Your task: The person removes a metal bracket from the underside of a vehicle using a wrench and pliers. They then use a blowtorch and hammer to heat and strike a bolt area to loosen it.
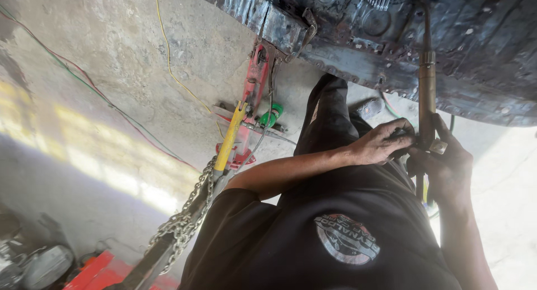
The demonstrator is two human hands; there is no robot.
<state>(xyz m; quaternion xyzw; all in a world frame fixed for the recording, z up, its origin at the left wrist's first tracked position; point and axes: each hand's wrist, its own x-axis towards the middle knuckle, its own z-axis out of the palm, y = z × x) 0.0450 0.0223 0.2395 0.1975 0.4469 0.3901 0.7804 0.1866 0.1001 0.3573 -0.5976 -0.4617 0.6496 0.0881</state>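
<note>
Both hands (pixel 417 150) raised, fingers seemingly curled.

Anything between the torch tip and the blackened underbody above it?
Nothing visible. Both hands, left and right, grip the torch low on its brass tube; its shaft runs straight up to the underbody with no obstruction along it.

Two hands are showing: the left hand (pixel 383 141) and the right hand (pixel 444 164), both gripping one brass torch (pixel 427 91) at two o'clock. One steel chain (pixel 182 220) is hanging at seven o'clock. One yellow handle (pixel 231 138) and one red jack (pixel 254 80) are standing near centre. One yellow wire (pixel 168 57) is trailing at eleven o'clock.
</note>
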